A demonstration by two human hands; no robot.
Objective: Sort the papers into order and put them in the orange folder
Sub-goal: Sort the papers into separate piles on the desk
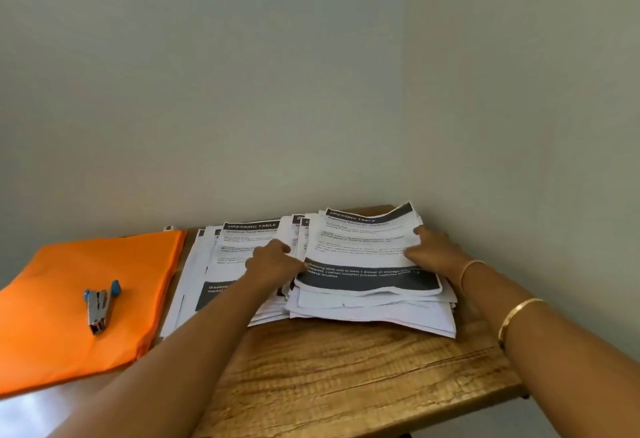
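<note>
Evidently mid-sorting: the left hand [273, 262] and right hand [434, 250] clasp opposite edges of the printed paper stack [367, 285], fingers curled around its sheets, the orange folder [62, 333] lying well left under a stapler [100, 306]; squaring presumably comes next.

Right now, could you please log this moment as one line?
stage: sorting | left hand: on papers | right hand: on papers | folder: flat, shut, left of papers | stapler: on folder | filed: nothing visible
</note>
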